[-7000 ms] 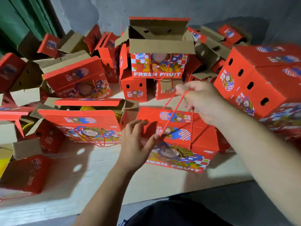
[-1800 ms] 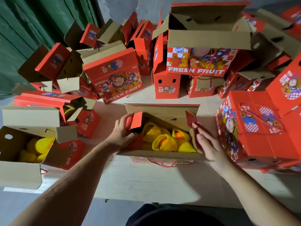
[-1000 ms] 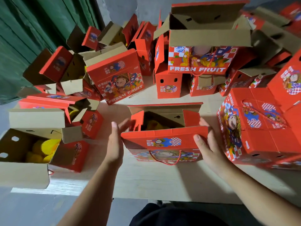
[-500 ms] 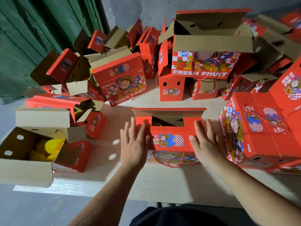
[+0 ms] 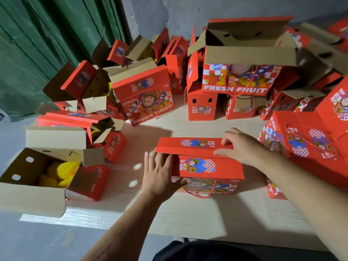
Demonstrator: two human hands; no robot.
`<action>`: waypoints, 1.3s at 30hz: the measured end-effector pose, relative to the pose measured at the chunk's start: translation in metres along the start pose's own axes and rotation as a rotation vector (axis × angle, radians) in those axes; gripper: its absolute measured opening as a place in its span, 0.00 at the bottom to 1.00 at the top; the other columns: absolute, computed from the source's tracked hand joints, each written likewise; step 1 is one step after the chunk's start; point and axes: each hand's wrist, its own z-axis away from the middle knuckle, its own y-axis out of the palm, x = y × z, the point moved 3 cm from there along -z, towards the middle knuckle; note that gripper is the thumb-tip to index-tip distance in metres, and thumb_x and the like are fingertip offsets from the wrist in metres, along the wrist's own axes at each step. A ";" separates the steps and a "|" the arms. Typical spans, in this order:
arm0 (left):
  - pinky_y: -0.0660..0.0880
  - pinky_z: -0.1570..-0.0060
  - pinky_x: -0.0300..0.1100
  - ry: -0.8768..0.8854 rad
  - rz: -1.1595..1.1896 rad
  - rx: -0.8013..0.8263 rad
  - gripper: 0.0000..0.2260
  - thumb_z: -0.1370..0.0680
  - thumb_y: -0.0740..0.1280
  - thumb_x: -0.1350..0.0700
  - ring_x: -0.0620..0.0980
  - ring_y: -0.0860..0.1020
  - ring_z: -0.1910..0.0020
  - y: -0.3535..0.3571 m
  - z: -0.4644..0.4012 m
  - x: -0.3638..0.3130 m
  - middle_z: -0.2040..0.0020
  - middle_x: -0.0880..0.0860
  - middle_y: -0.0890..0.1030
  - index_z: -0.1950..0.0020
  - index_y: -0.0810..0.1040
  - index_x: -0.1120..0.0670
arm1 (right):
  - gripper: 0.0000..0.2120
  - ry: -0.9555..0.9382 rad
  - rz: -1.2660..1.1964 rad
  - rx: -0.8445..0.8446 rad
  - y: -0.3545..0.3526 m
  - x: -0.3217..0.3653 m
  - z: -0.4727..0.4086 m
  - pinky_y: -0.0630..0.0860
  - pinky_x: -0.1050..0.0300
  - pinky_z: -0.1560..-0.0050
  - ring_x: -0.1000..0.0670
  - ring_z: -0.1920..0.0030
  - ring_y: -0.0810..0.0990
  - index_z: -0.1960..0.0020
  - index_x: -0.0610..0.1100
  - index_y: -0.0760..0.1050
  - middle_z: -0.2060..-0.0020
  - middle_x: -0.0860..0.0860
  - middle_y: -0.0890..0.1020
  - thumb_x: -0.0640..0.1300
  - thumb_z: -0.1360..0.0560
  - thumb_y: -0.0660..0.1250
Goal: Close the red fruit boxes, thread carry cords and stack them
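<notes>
A red fruit box [image 5: 209, 167] stands in the middle of the wooden board, its near lid flap folded flat. My right hand [image 5: 243, 147] grips the far lid flap [image 5: 190, 145], fingers on top and thumb at its near edge; the flap slants down over the opening. My left hand [image 5: 160, 172] lies against the box's left end with straight fingers, thumb on the front face. A red carry cord [image 5: 199, 194] hangs in a loop from the front. The fruit inside is hidden.
A closed box with a threaded cord [image 5: 305, 146] lies right of it. At the left an open box [image 5: 35, 185] shows yellow-netted fruit. Several open and closed red boxes crowd the back, one stacked high [image 5: 241, 80]. The wooden board [image 5: 188, 215] ends near me.
The side flaps and near flap went down. Now my right hand has moved back to the far flap and tips it toward me. My left hand slid to the box's left end.
</notes>
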 end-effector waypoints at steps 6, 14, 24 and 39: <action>0.68 0.46 0.53 -0.253 0.148 -0.450 0.21 0.22 0.63 0.31 0.58 0.74 0.49 -0.016 0.008 0.009 0.50 0.48 0.75 0.51 0.80 0.48 | 0.38 -0.113 0.373 0.048 0.028 0.003 -0.006 0.67 0.50 0.32 0.46 0.31 0.67 0.19 0.65 0.53 0.28 0.54 0.69 0.76 0.26 0.50; 0.65 0.29 0.55 0.078 -0.181 0.328 0.43 0.27 0.45 0.21 0.58 0.67 0.26 -0.023 -0.099 0.006 0.22 0.49 0.70 0.18 0.61 0.40 | 0.30 -0.197 0.550 0.128 0.019 0.009 -0.014 0.67 0.47 0.34 0.43 0.37 0.68 0.19 0.67 0.39 0.33 0.50 0.67 0.67 0.18 0.45; 0.45 0.18 0.59 0.144 -0.199 0.283 0.46 0.26 0.38 0.19 0.60 0.56 0.18 -0.005 -0.080 0.006 0.17 0.57 0.60 0.15 0.47 0.44 | 0.36 -0.073 0.579 -0.007 0.046 0.007 -0.004 0.64 0.45 0.29 0.42 0.28 0.65 0.18 0.62 0.38 0.22 0.48 0.60 0.73 0.23 0.36; 0.67 0.31 0.54 0.156 -0.307 0.317 0.37 0.23 0.50 0.23 0.59 0.72 0.29 -0.022 -0.098 -0.001 0.27 0.52 0.74 0.17 0.57 0.38 | 0.30 -0.108 0.527 0.087 0.034 0.014 -0.003 0.69 0.44 0.30 0.41 0.29 0.69 0.18 0.60 0.48 0.26 0.48 0.68 0.65 0.17 0.50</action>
